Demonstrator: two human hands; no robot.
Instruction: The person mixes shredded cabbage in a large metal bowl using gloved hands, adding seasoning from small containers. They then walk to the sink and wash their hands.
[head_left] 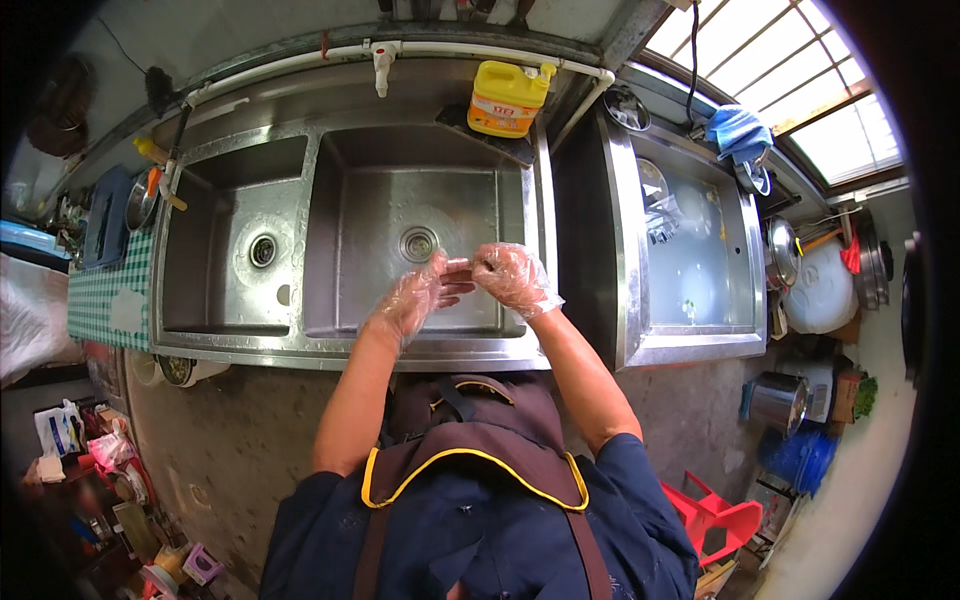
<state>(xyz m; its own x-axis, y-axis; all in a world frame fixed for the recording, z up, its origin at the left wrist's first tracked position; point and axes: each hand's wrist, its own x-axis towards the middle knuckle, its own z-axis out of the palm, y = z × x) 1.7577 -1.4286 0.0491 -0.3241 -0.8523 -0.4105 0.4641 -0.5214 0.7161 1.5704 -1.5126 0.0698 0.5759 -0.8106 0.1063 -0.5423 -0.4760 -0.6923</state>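
Observation:
Both my hands wear clear plastic gloves and meet over the right basin (345, 260) of a steel double sink. My left hand (412, 300) is open, its fingers stretched toward the right, with no object in it. Just beside those fingertips, my right hand (512, 278) is curled closed; whether anything lies inside its fingers is hidden. Below the hands is a round drain (418, 243) with a strainer. Wet marks show on the basin floor.
A yellow jug (507, 98) stands at the sink's back right corner. Above the basin, a white tap (383, 68) hangs from a pipe. To the right, a separate sink (690, 270) holds cloudy water and dishes. A red stool (712, 515) is behind on the right.

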